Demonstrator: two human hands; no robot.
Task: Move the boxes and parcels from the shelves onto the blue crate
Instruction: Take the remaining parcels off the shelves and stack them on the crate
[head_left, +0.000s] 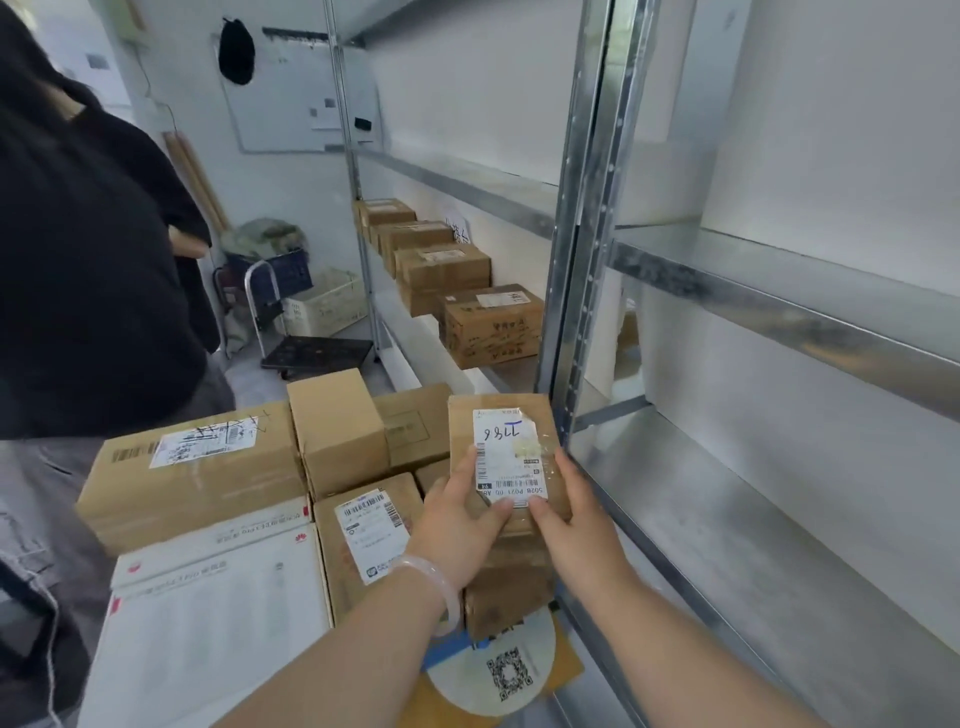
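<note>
Both hands (511, 512) grip labelled box (501, 441) above stacked parcels (218, 467).

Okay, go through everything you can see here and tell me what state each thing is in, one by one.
Small labelled box: sealed, label facing up, held in both hands over the pile.
Left hand: grips the box's left side.
Right hand: grips the box's right side.
Pile of boxes: stacked, closed.
Far shelf boxes: four in a row, closed, not yet moved.

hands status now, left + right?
Left hand: holding the small labelled box, thumb on its label.
Right hand: holding the same box at its right edge.
</note>
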